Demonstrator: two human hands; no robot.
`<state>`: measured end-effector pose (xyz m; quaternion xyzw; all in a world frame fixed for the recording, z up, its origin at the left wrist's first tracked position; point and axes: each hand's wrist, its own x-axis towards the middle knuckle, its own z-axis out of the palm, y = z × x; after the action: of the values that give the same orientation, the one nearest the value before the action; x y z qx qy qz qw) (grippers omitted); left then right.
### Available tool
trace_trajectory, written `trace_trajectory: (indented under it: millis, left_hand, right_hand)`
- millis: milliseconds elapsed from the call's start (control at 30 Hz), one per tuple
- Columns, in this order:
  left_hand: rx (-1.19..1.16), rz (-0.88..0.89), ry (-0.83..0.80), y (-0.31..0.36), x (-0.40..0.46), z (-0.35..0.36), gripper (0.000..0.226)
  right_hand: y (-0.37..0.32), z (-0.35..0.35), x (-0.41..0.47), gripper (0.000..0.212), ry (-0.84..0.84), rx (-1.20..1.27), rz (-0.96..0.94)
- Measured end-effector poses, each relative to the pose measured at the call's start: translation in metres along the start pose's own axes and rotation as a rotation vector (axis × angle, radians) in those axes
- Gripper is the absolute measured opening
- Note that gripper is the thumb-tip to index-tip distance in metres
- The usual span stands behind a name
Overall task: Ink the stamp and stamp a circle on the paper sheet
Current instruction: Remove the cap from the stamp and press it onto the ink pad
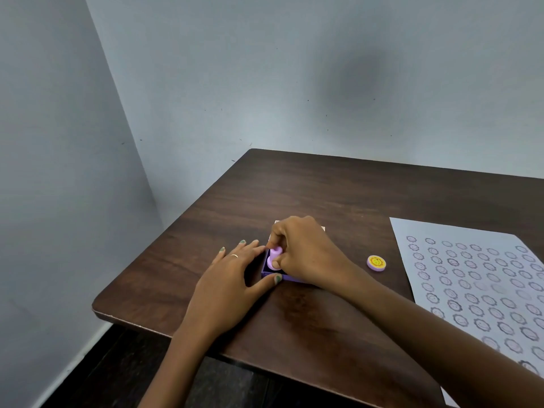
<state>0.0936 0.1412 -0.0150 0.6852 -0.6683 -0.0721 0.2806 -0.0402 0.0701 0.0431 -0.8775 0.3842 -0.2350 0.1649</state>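
A small lilac stamp [275,257] stands upright inside a purple ink pad box [290,278] near the table's left part. My right hand [306,250] covers most of the box and pinches the stamp's handle from above. My left hand [232,275] lies flat on the table beside the box, thumb and fingertips pressed against its left and front walls. The white paper sheet [482,290] lies at the right, covered with several rows of round grey stamp marks. The ink surface itself is hidden under the stamp and my hand.
A round lilac cap with a yellow smiley [376,262] lies between the box and the sheet. The dark wooden table [323,195] ends at its left edge close to my left hand. Grey walls stand behind and to the left.
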Motion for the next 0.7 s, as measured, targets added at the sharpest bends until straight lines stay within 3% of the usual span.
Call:
trace_trajectory:
  millis: [467,700]
  left_hand:
    - [-0.030,-0.008,-0.003,0.001,0.000,-0.001,0.062]
    - [-0.019,-0.012,-0.012,0.001,0.000,-0.001,0.063]
  right_hand:
    - [0.003,0.001,-0.010,0.010,-0.027,0.008,-0.073]
    - [-0.005,0.001,-0.007,0.011,0.026,-0.027,-0.018]
